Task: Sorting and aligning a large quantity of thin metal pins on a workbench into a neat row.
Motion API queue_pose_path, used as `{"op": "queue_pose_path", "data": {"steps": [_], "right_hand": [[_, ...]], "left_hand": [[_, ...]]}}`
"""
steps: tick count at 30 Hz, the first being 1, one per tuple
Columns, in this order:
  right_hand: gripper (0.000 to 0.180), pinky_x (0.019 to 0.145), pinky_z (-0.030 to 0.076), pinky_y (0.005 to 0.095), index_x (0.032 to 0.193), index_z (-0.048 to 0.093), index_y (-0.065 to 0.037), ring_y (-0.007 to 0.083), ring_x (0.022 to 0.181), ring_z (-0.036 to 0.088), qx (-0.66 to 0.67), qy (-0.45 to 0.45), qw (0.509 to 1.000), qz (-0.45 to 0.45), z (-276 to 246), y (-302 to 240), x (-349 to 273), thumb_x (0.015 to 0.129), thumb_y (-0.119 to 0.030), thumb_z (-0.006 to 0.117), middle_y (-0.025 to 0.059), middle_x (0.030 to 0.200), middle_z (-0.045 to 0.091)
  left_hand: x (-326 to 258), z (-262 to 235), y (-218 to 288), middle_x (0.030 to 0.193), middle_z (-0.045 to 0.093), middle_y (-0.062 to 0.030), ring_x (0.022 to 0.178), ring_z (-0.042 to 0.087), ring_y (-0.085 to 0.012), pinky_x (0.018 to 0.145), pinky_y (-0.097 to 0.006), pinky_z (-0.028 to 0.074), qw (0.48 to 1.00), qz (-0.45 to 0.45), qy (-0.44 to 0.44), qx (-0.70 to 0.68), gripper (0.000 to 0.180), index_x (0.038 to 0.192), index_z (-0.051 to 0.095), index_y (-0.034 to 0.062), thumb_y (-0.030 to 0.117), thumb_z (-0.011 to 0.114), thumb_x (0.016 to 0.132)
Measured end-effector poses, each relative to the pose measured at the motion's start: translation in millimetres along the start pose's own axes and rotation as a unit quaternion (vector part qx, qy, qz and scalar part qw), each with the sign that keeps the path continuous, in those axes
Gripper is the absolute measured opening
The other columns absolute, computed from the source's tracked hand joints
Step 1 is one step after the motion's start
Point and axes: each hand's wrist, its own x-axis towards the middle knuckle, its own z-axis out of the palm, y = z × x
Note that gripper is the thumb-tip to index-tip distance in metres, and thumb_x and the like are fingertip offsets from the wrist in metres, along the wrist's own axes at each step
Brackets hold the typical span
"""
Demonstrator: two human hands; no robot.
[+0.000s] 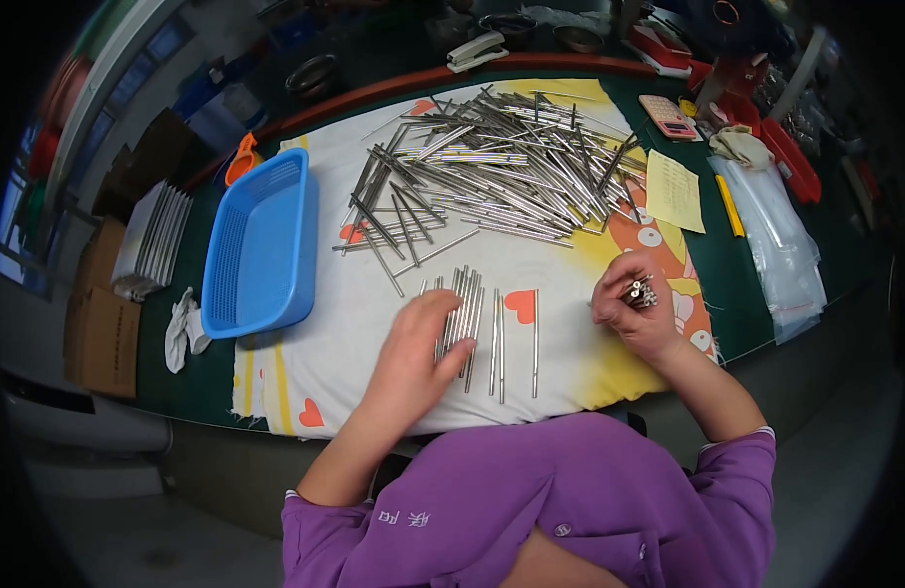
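Observation:
My right hand (641,312) is closed around a bundle of thin metal rods (640,291), their ends showing between the fingers. On the cloth, my left hand (419,345) lies over the left side of a row of metal rods (465,318). Its thumb stands apart from the fingers, and part of the row is hidden beneath it. Just right of that row lie a few more rods (497,345), and a single rod (536,343) rests apart over a printed red heart. Farther back spreads a large, tangled pile of similar rods (511,167).
A blue plastic basket (261,245) stands at the left, with a white glove (185,328) beside it. At the right are a yellow paper note (673,191), a pink calculator (666,116), a yellow marker (730,206) and clear plastic bags (778,255). A stapler (477,51) sits behind the pile.

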Motion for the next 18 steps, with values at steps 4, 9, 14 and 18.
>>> {"op": "queue_pose_path", "data": {"steps": [4,9,14,18], "right_hand": [[0.010,0.063,0.045,0.0251,0.084,0.060,-0.007,0.0118,0.069,0.055,-0.125,-0.147,0.980,0.041,-9.0,0.1,3.7,0.078,-0.002,0.066,0.0026,0.079,0.059],[0.022,0.075,0.043,0.0325,0.087,0.060,-0.011,0.0220,0.080,0.054,-0.359,-0.345,0.858,-0.129,-0.5,-10.1,23.0,0.066,-0.009,0.067,0.0020,0.076,0.054],[0.028,0.090,0.038,0.0408,0.095,0.061,-0.013,0.0252,0.101,0.050,-0.359,-0.424,0.821,-0.129,-6.9,8.4,24.0,0.071,-0.024,0.069,0.0027,0.093,0.051],[0.040,0.102,0.029,0.0480,0.097,0.059,-0.012,0.0283,0.114,0.043,-0.333,-0.425,0.834,-0.112,-4.3,-0.7,27.1,0.065,-0.030,0.073,0.0051,0.099,0.049]], "left_hand": [[-20.0,-20.5,-18.8,0.114,0.049,-0.0165,0.107,0.046,-0.0346,0.091,-0.038,0.040,0.987,-0.116,0.025,0.108,0.052,0.112,0.050,-0.0005,0.014,0.074,0.068],[-29.0,-8.9,-10.6,0.113,0.046,-0.0133,0.097,0.050,-0.0270,0.085,-0.033,0.044,0.993,-0.106,-0.058,-0.010,0.058,0.114,0.051,0.0005,0.011,0.077,0.063],[-31.0,3.5,9.2,0.113,0.046,-0.0140,0.107,0.044,-0.0312,0.090,-0.037,0.039,0.996,-0.062,-0.067,0.017,0.059,0.114,0.051,0.0012,0.016,0.078,0.063],[-31.4,15.8,9.0,0.112,0.046,-0.0131,0.106,0.045,-0.0297,0.091,-0.037,0.039,0.994,-0.032,-0.098,-0.023,0.060,0.114,0.052,0.0039,0.016,0.078,0.061]]}}
